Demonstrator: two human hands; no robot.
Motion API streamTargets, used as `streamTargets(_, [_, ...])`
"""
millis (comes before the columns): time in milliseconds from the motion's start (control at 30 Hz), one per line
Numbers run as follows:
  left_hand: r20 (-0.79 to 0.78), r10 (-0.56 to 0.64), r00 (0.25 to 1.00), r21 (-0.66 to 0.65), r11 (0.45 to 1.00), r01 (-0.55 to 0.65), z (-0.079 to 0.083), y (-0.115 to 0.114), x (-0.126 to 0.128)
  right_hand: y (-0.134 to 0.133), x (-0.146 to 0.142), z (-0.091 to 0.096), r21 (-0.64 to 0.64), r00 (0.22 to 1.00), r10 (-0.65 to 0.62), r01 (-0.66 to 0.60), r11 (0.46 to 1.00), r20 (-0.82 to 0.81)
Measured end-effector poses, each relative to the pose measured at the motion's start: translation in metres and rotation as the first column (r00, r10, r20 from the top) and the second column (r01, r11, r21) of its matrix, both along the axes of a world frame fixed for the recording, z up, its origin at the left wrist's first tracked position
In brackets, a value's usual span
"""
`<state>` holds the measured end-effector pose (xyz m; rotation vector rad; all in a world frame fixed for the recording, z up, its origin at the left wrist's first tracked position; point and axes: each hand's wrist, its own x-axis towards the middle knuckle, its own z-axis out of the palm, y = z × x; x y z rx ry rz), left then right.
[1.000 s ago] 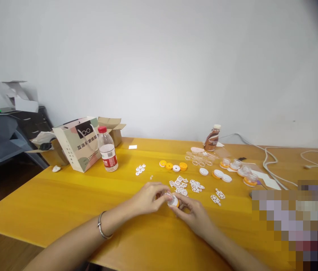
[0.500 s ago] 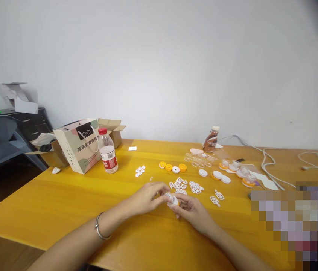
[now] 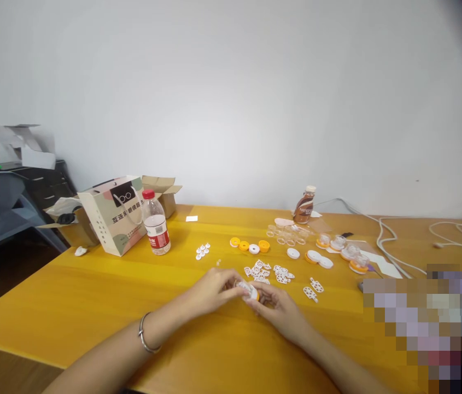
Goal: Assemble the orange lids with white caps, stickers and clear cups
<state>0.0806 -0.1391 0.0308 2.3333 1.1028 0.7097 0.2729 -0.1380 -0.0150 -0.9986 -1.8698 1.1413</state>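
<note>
Between both hands is a small round white-and-orange plastic piece (image 3: 251,291), tilted, with a clear part at its left side. My left hand (image 3: 218,290), a metal bangle on its wrist, pinches the piece from the left. From the right, my right hand (image 3: 278,309) has its thumb and fingers around the orange edge. Fingers hide much of the piece. Just beyond lie white cut-out plastic parts (image 3: 260,271) in loose heaps, with two more such parts (image 3: 310,294) to the right. Behind them sits a row of orange and white rings (image 3: 254,248).
Small white discs (image 3: 202,251), clear domes (image 3: 288,235), white lids (image 3: 320,259) and domed orange-based pieces (image 3: 349,251) lie farther back. A water bottle (image 3: 156,224), paper bag (image 3: 111,219) and cardboard box (image 3: 165,197) stand left. A brown bottle (image 3: 304,207) and white cables (image 3: 390,246) are right.
Both hands stay on the round piece, which has tilted slightly. A clear part now shows at its left side, by the left fingers. The view has shifted a little.
</note>
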Motion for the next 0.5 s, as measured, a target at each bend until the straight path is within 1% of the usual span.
streamTargets(33, [-0.023, -0.008, 1.0, 0.01, 1.0, 0.008, -0.002, -0.001, 0.002, -0.001, 0.001, 0.0, 0.017, 1.0, 0.003, -0.003, 1.0, 0.013])
streamTargets(133, [-0.046, -0.035, 0.998, 0.114, 0.993, 0.04, -0.005, -0.007, 0.004, -0.004, 0.003, 0.002, 0.063, 0.999, 0.021, -0.024, 0.998, 0.038])
streamTargets(200, [-0.053, -0.051, 0.997, 0.157, 0.986, 0.059, -0.005, -0.01, 0.005, -0.005, 0.003, 0.003, 0.086, 0.998, 0.037, -0.041, 0.995, 0.05])
streamTargets(367, [-0.021, -0.057, 0.998, 0.175, 0.983, 0.06, -0.006, -0.011, 0.007, -0.004, 0.004, 0.007, 0.156, 0.994, 0.027, -0.044, 0.987, 0.108])
streamTargets(500, [-0.014, -0.049, 0.999, 0.19, 0.98, 0.051, -0.014, -0.011, 0.013, -0.003, 0.005, 0.011, 0.294, 0.987, 0.005, -0.052, 0.954, 0.16])
